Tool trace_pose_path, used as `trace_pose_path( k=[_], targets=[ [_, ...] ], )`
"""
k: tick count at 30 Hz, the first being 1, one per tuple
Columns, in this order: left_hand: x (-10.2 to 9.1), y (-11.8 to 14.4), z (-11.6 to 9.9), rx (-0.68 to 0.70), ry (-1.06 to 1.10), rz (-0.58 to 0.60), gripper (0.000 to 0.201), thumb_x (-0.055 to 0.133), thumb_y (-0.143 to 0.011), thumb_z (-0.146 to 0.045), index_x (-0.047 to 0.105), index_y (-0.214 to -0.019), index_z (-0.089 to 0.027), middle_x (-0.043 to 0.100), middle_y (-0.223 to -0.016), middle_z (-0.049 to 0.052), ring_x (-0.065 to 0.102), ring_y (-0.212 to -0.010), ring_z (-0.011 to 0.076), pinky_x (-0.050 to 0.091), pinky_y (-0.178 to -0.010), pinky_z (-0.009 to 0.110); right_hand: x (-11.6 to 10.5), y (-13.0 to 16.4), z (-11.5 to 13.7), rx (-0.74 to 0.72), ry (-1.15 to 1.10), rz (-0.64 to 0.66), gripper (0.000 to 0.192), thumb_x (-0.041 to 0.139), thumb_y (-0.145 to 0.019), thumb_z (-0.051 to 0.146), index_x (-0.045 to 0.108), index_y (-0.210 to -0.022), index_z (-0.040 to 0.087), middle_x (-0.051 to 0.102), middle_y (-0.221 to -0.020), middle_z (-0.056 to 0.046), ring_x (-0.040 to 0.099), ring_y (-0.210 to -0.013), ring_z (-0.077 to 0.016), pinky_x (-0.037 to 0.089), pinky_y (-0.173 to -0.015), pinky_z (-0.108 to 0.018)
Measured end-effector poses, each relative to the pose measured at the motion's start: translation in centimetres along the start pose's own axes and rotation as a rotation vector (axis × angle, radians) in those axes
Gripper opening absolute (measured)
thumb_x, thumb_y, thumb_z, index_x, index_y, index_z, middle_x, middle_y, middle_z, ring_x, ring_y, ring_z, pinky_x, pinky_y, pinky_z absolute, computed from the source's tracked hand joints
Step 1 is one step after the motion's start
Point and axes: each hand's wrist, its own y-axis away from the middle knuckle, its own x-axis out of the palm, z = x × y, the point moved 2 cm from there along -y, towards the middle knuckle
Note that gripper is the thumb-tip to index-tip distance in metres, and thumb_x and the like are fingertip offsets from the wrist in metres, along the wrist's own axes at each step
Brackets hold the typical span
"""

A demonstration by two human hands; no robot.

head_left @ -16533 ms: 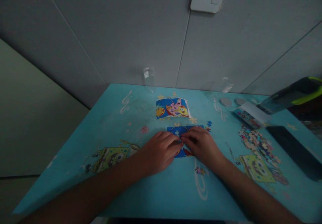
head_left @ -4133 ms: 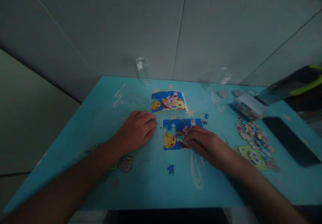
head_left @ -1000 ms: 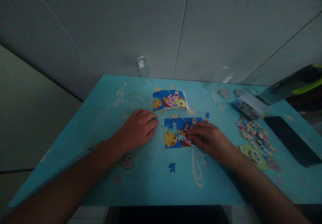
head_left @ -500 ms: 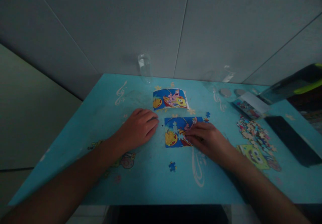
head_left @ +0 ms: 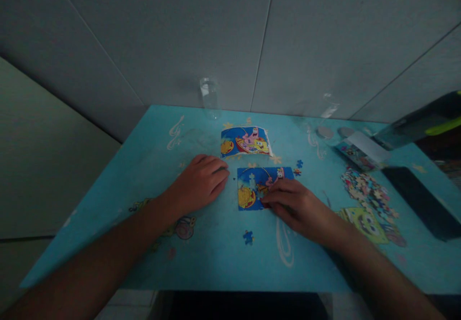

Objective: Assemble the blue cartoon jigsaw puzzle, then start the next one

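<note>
We take the puzzle [head_left: 252, 188] as landmark: a flat cardboard rectangle, mostly blue with cartoon figures, one small notch of missing piece near its top left, lying mid-table on the table [head_left: 216, 257], whose smooth turquoise top carries printed cartoon characters and white swirls. Our right hand [head_left: 291, 205] lies over the puzzle's right lower part, fingers bunched and pressed down on the pieces; whether they pinch a piece we cannot tell. Our left hand [head_left: 201, 183] rests flat just left of the puzzle, fingers together, palm down, holding nothing. Just behind the puzzle lies a glossy reference picture [head_left: 246, 141], same cartoon scene, slightly curled. In front of the puzzle, a lone blue piece [head_left: 248, 236]; two more small pieces [head_left: 298, 165] off its far right corner. Well right of the puzzle, a heap of loose pieces [head_left: 369, 193] and a flat black slab [head_left: 419, 200]. Far behind, a clear plastic jar [head_left: 209, 97] against the grey panel wall. No legible writing.
</note>
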Motion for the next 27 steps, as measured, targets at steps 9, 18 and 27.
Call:
trace_pose_path(
  k=[9, 18, 27],
  targets=[
    [-0.4, -0.2, -0.9, 0.079, 0.097, 0.027, 0.028, 0.049, -0.103, -0.026, 0.064, -0.126, -0.019, 0.067, -0.123, 0.009, 0.06, -0.115, 0.024, 0.044, -0.101, 0.044, 2.3, 0.1, 2.2, -0.124, -0.027, 0.214, 0.023, 0.059, -0.101, 0.037, 0.07, -0.116, 0.023, 0.067, -0.102, -0.005, 0.061, -0.099, -0.0213, 0.044, -0.097, -0.043],
    [-0.6, 0.1, -2.0, 0.271, 0.159, 0.14, 0.031, 0.052, -0.103, -0.031, 0.063, -0.13, -0.023, 0.058, -0.141, 0.01, 0.054, -0.129, 0.0279, 0.038, -0.113, 0.051, 3.2, 0.3, 2.5, -0.129, 0.01, 0.205, 0.023, 0.057, -0.102, 0.041, 0.069, -0.113, 0.025, 0.065, -0.101, -0.004, 0.06, -0.099, -0.0212, 0.041, -0.096, -0.041],
    [-0.6, 0.1, -2.1, 0.285, 0.164, 0.157, 0.031, 0.053, -0.102, -0.033, 0.064, -0.129, -0.023, 0.06, -0.14, 0.011, 0.055, -0.128, 0.0275, 0.038, -0.114, 0.051, 3.2, 0.4, 2.9, -0.083, -0.05, 0.226, 0.016, 0.059, -0.101, 0.035, 0.068, -0.11, 0.025, 0.066, -0.106, -0.003, 0.06, -0.104, -0.0211, 0.038, -0.102, -0.042]
  ],
)
